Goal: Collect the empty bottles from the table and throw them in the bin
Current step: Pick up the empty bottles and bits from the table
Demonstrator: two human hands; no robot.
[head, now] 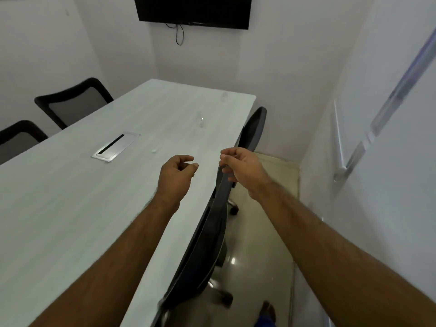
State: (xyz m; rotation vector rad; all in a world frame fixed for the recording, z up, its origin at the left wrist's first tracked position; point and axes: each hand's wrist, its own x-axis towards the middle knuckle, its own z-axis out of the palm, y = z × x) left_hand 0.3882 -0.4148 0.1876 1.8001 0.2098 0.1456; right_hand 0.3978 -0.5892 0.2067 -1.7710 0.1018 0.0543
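Two clear plastic bottles stand on the long pale table [70,197], blurred and faint: one [201,120] near the right edge, another [224,96] close to the far right corner. A small clear cap-like thing [154,151] lies nearer, beside the cable hatch. My left hand [177,171] hovers over the table, fingers loosely curled around nothing, well short of the nearer bottle. My right hand [240,166] hangs past the table's right edge, fingers loosely bent and empty, just above the top of a chair back. No bin is in view.
Two black chairs [212,232] [253,128] are pushed in along the table's right side, and two more [73,102] [18,138] stand on the left. A metal cable hatch [115,146] sits in the tabletop. A narrow tiled aisle [259,256] runs between chairs and wall. A screen [193,10] hangs ahead.
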